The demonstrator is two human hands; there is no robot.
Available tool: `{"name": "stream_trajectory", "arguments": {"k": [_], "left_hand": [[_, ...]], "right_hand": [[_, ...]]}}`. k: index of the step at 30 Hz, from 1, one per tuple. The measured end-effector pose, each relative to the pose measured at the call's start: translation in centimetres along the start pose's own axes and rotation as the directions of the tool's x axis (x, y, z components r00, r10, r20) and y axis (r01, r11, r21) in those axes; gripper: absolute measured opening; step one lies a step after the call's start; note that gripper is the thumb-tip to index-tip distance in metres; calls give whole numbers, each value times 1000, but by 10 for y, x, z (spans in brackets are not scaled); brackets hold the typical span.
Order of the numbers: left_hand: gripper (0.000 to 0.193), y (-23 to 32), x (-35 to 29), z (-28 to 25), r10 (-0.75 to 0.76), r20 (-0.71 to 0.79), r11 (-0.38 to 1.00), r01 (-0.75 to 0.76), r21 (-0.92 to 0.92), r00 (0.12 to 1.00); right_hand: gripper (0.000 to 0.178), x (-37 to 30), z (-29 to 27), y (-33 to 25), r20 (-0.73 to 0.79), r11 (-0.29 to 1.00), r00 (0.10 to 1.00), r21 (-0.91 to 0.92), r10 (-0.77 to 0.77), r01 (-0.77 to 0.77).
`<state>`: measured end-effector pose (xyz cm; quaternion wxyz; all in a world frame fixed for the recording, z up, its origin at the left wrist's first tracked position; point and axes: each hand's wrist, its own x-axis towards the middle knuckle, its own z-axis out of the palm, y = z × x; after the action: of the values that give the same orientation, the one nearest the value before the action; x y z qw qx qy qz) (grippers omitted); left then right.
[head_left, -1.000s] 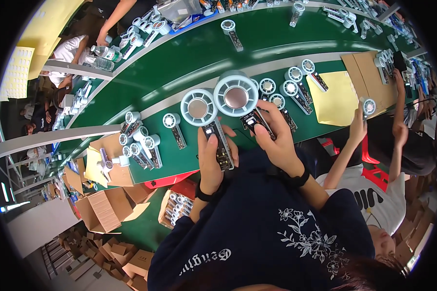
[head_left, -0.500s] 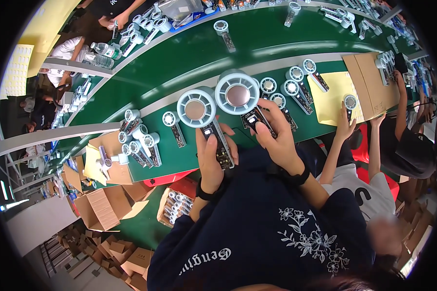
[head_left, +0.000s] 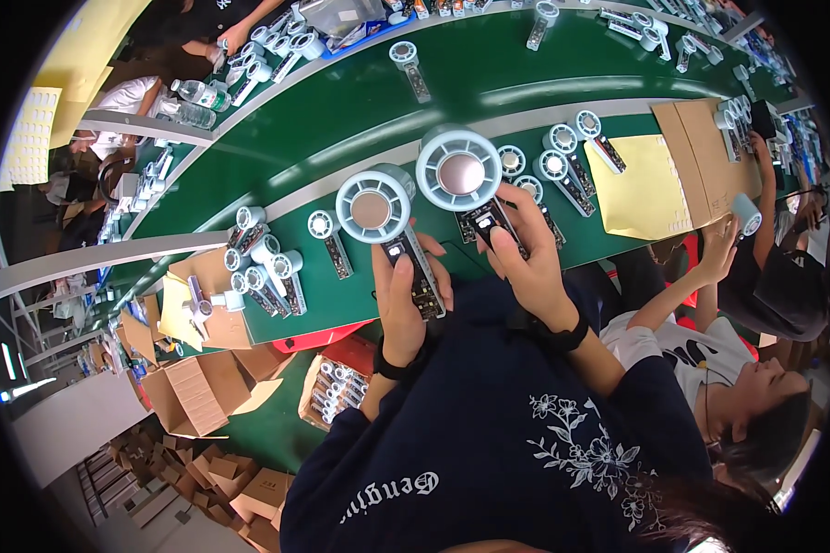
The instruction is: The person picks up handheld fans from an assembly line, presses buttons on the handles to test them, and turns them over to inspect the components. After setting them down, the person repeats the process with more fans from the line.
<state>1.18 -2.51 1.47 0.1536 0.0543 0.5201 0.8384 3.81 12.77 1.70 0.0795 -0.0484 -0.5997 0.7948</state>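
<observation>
My left hand [head_left: 402, 309] is closed around the handle of a pale blue handheld fan [head_left: 372, 211], whose open handle shows a dark circuit board. In my right hand [head_left: 533, 263], the fingers grip a second handheld fan [head_left: 460, 172] of the same kind, its board also bare. Both round heads face up, each with a shiny metallic disc in the middle. They sit side by side over the green bench, almost touching. Beyond my left hand lies a single fan [head_left: 323, 226]. Several more fans [head_left: 553, 166] lie behind my right hand, some partly hidden by it.
A green conveyor belt [head_left: 304, 120] runs beyond a metal rail, carrying spaced fans [head_left: 403, 53]. More fans [head_left: 267, 253] cluster on the bench at left, near cardboard [head_left: 221, 323]. At right lie yellow paper [head_left: 636, 189] and a co-worker's hand [head_left: 715, 249] with a fan.
My right hand's fan has shifted slightly right, widening the gap between the two heads. The belt's fans have slid left. The co-worker has moved a fan rightward, off the yellow paper.
</observation>
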Motion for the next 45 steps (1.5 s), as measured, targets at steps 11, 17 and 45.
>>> {"name": "stream_trajectory", "arguments": {"k": [11,17,45], "left_hand": [[45,-5,8,6,-37,20,999,36,41,999],[41,-13,21,12,-74,64,997,72,34,995],[28,-57,123,48,-296,314,948,238,210,902]], "right_hand": [[39,3,-10,2,-25,1000,1000,7,6,-6],[39,3,-19,3,-73,1000,997,12,10,-9],[36,25,-78,11,-461,996,885,-18,69,-87]]}}
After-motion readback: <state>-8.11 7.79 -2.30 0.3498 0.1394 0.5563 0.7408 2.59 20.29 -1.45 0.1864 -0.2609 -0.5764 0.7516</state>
